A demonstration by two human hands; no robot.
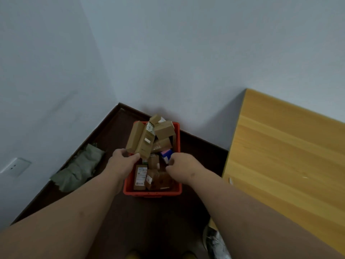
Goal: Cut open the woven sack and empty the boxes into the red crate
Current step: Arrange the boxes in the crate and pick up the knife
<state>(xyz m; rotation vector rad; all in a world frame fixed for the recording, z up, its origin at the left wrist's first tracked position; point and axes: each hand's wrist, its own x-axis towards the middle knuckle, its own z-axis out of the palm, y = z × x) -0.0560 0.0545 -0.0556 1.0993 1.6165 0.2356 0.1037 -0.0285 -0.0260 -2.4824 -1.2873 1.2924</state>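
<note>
— Where the two plain walls meet in a corner, what sits on the dark floor?

— A red crate [128,184], rectangular, smooth moulded plastic with a thick rim. It is heaped with boxes [162,129]: matte brown cardboard cartons, mostly oblong, lying at all angles, some poking above the far rim. A few carry white printed labels, and one small box [166,154] among them shows blue, pink and white.

— And the hands?

— The left hand [122,162] reaches in over the crate's left edge. Its thumb and fingers are curled round the lower end of a tall cardboard box [140,140], which leans up and away from the hand, long and slab-sided, with a small pale sticker on its face. The right hand [180,166] hangs over the right half of the crate with its fingers bent inward; the picture is soft there, so I cannot tell whether they pinch anything.

— The woven sack?

— It lies crumpled on the floor to the left of the crate, against the skirting: a limp grey-green sack [79,167], coarse-looking, folded over itself, well apart from both hands.

— Anything else?

— A wooden tabletop [287,156] on the right, yellow with straight grain lines, a white wall socket [15,166] low on the left wall, and some crinkled clear plastic [216,242] by the table's near corner.
</note>
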